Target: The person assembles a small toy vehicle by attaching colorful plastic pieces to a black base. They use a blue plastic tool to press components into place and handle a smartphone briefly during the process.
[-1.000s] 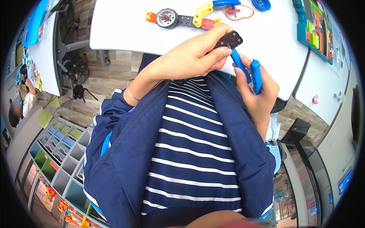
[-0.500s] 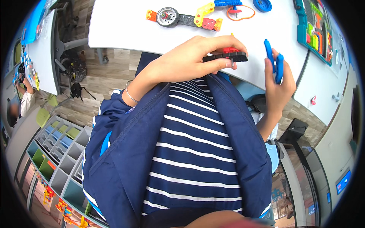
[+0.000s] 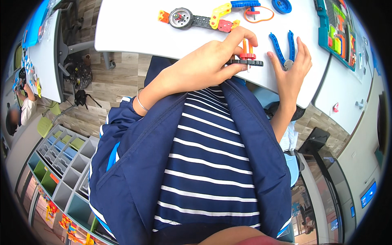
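My left hand (image 3: 204,67) pinches a black toothed flat piece (image 3: 255,63) between thumb and fingers. On that piece sits a red round part (image 3: 247,56) with orange pins (image 3: 245,44) standing up from it, and a metal axle end (image 3: 249,68) pokes out below. My right hand (image 3: 296,71) is around a blue V-shaped tool (image 3: 290,45), thumb on one side and fingers on the other. The tool's two arms spread apart, pointing away from me, and its grey pivot (image 3: 288,64) lies near my palm.
Beyond my left hand, a built assembly with a grey wheel (image 3: 181,18) and yellow beams (image 3: 220,14) lies on the white table (image 3: 134,28). An orange band (image 3: 261,15) and blue wheel (image 3: 281,5) sit at the far edge. A teal parts case (image 3: 324,28) stands right.
The blue tool has turned from edge-on to a wide V, and my right hand has moved slightly left. My left hand has tilted its piece, so the orange pins now show.
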Available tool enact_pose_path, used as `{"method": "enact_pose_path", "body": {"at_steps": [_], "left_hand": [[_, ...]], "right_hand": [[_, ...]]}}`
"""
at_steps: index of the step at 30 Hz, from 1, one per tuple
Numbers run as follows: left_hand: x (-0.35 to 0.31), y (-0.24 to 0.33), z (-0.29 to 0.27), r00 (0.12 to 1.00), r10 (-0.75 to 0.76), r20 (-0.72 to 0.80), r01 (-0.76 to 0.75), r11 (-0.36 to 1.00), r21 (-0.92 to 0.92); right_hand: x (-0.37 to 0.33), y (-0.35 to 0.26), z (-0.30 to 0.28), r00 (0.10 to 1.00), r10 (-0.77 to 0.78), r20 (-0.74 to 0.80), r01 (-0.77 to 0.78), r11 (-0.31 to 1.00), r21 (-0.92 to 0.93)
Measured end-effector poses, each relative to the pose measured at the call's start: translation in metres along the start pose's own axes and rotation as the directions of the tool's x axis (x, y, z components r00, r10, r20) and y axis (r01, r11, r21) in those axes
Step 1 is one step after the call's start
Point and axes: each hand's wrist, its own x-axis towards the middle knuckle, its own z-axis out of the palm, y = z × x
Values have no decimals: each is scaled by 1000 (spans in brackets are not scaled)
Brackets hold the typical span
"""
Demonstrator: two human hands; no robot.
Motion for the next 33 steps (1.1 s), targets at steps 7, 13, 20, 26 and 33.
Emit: {"method": "enact_pose_path", "body": {"at_steps": [7,13,20,26,33], "left_hand": [[-1,-9,3,999,35,-28,-34,999,32],[-4,-12,0,999,44,-14,-43,999,16],[-8,-16,-6,978,199,-64,-197,980,36],[-15,-16,-7,978,206,-30,-201,973,115],[-10,-12,-8,978,192,-77,-192,981,-2]], "right_hand": [[-4,-47,-41,959,-89,269,-146,657,740],[-1,-57,-32,938,-109,328,-173,674,718],[-8,-62,-40,921,-75,383,-277,565,777],[-14,-63,-41,916,-93,391,-278,557,783],[-18,-50,-37,944,-58,325,-242,548,800]]}}
